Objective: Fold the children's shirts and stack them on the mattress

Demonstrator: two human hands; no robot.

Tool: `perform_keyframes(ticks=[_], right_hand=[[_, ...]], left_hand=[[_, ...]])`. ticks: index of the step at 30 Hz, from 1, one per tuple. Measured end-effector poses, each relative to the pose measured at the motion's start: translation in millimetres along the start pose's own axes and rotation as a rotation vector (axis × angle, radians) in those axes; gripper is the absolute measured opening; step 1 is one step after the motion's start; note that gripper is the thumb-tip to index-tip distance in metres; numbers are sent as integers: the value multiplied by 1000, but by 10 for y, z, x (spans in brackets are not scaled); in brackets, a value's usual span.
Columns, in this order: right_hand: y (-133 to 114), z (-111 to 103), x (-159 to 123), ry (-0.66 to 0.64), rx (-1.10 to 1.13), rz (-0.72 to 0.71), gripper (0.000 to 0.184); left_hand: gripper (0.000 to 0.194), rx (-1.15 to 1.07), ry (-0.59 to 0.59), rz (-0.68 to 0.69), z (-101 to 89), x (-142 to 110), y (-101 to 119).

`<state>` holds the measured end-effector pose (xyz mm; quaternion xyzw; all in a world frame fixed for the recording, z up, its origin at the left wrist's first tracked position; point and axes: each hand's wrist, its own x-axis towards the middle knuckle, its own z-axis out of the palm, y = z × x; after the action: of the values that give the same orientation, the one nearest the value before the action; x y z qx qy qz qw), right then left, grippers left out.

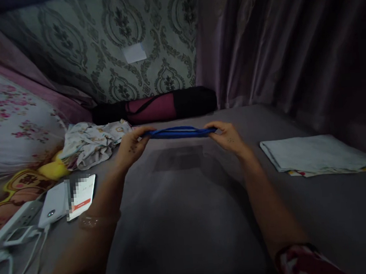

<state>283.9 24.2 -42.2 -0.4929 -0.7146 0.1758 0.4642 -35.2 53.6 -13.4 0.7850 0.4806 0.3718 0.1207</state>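
Observation:
A flat blue cloth-like item (179, 134) is stretched sideways above the grey bed sheet (182, 213). It shows nearly edge-on, with a narrow gap between its upper and lower layers; its exact kind cannot be made out. My left hand (132, 147) pinches its left end between thumb and fingers. At the opposite end my right hand (228, 137) grips it the same way. A dark shadow falls on the sheet just below the item.
Left lie crumpled printed cloth (96, 141), a phone showing a lit screen (83, 197), a white power bank (53, 204) and a power strip (14, 224) with cables. Folded pale cloth (314, 154) rests at right. A black-and-maroon long bag (155, 107) lines the wall.

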Motion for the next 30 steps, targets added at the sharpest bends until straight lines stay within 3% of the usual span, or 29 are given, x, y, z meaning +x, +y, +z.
perform_keyframes(ticks=[2, 8, 12, 17, 19, 22, 24, 26, 30], right_hand=[[115, 105, -11, -97, -104, -34, 29], [394, 350, -147, -627, -322, 121, 46], [364, 345, -186, -779, -400, 200, 49], [279, 317, -145, -803, -337, 254, 42], [255, 405, -132, -675, -371, 220, 37], [225, 660, -155, -372, -452, 99, 39], [213, 857, -210, -289, -505, 31, 42], [213, 1020, -287, -315, -567, -3, 46], [243, 1176, -419, -450, -668, 20, 52]], left_hand=[[32, 95, -42, 19, 122, -109, -129], [44, 209, -507, 71, 539, -566, -567], [56, 212, -596, 27, 565, -720, -593], [51, 187, -562, -68, 524, -687, -544], [47, 212, -483, -111, 573, -637, -516], [44, 277, -371, -143, 728, -538, -419], [44, 304, -324, -119, 870, -475, -328], [46, 341, -320, -93, 1018, -438, -254], [65, 427, -504, -119, 1234, -477, -247]])
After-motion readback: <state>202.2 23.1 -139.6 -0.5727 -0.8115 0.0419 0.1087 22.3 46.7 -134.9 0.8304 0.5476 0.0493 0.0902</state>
